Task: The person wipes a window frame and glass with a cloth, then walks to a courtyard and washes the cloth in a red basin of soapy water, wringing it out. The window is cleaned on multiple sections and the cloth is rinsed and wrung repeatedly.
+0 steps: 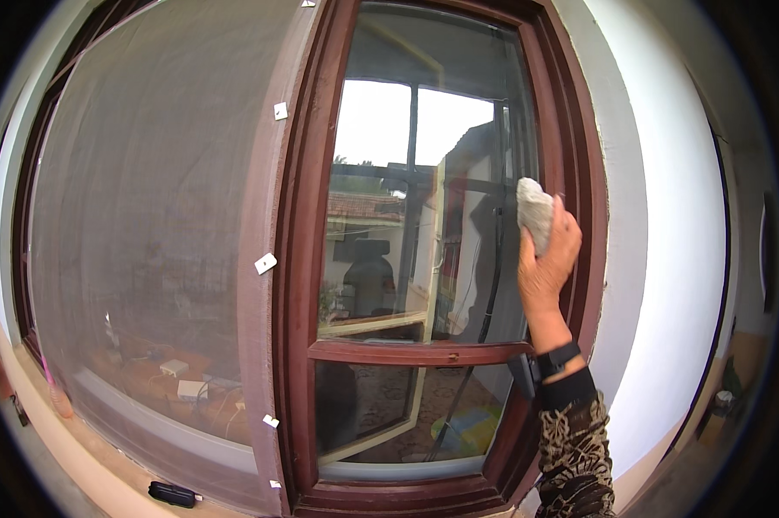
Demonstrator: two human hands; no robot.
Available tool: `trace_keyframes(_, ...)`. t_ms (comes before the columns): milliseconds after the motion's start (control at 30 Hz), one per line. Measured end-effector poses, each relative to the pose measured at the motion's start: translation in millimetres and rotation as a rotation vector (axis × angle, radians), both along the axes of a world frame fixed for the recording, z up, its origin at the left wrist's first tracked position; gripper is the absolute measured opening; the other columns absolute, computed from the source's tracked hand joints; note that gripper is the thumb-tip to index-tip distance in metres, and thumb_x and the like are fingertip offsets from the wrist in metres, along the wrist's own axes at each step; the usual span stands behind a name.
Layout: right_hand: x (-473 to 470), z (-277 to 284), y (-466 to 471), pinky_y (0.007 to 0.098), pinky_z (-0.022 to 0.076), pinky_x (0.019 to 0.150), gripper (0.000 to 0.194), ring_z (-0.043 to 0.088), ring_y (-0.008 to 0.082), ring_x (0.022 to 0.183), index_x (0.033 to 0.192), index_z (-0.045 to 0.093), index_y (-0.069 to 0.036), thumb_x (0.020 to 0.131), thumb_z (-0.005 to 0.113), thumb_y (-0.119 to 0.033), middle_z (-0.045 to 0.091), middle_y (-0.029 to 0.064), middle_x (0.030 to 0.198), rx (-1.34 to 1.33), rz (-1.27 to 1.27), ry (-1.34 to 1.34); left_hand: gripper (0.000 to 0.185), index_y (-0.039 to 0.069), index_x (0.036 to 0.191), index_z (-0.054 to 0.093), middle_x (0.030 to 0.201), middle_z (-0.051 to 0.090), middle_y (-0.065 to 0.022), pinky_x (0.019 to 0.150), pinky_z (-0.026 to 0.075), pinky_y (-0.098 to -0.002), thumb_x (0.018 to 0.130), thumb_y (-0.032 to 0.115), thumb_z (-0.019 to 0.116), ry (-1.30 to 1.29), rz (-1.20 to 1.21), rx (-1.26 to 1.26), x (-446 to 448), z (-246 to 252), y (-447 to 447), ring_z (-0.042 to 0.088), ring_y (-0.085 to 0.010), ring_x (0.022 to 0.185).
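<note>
A bunched grey cloth is gripped in my right hand, at the right edge of the upper window pane. The cloth lies against the glass or the edge of its frame; which of the two I cannot tell. Dark red-brown wood makes up the window frame, with a crossbar between the upper pane and a smaller lower pane. Reflections of a roof, sky and a dark figure show in the upper glass. A black band with a dark device circles my right wrist. My left hand is out of view.
An insect screen covers the left window, fixed along its edge by several small white squares. On the sill lie a black case and a pink-handled object. White wall stands to the right.
</note>
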State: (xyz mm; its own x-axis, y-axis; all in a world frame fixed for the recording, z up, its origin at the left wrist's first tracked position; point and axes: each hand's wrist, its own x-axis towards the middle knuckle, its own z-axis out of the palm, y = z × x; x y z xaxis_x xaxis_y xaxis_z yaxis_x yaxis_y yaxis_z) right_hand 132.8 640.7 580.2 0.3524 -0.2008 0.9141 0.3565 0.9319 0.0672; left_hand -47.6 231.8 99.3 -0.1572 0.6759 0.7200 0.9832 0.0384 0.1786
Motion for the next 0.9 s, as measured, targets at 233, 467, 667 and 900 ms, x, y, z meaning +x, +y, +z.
trace_keyframes(233,-71.1,-6.0,-31.9,0.0544,0.0353,0.097,0.066,0.04,0.0419,0.126,0.149,0.044,-0.016,0.086,0.065,-0.016,0.036,0.0233,0.149,-0.028,-0.185,-0.31,0.019,0.005,0.102,0.068,0.109,0.063,-0.0134,0.084,0.047,-0.0462,0.084,0.012,0.066,0.034,0.041,-0.086,-0.2,-0.5,4.3,0.058,-0.0358,0.099)
trace_keyframes(467,-112.0,35.3,-76.3,0.0465,0.0421,0.09,0.051,0.055,0.0347,0.113,0.122,0.067,-0.019,0.074,0.072,-0.003,0.057,0.0145,0.135,0.556,-0.093,-0.579,0.016,0.006,0.098,0.068,0.106,0.062,-0.0131,0.082,0.047,-0.0465,0.084,0.013,0.066,0.032,0.05,-0.022,6.4,7.0,0.3,0.057,-0.0364,0.097)
trace_keyframes(667,-33.4,154.2,0.2,0.0482,0.053,0.082,0.03,0.061,0.0365,0.099,0.122,0.065,-0.014,0.092,0.062,-0.022,0.062,0.0151,0.115,-0.078,-0.38,-0.038,0.014,0.007,0.094,0.067,0.102,0.061,-0.0134,0.078,0.048,-0.0466,0.082,0.014,0.066,-0.001,0.052,-0.035,7.3,12.0,0.3,0.056,-0.0369,0.095)
trace_keyframes(900,-96.3,216.3,-41.2,0.0473,0.0538,0.092,0.041,0.06,0.0387,0.111,0.13,0.061,-0.013,0.092,0.061,-0.029,0.057,0.0204,0.123,-0.486,-0.005,0.099,0.014,0.007,0.092,0.066,0.099,0.058,-0.0133,0.076,0.047,-0.0466,0.082,0.016,0.066,-0.02,0.062,-0.048,3.7,7.4,1.1,0.055,-0.0367,0.094)
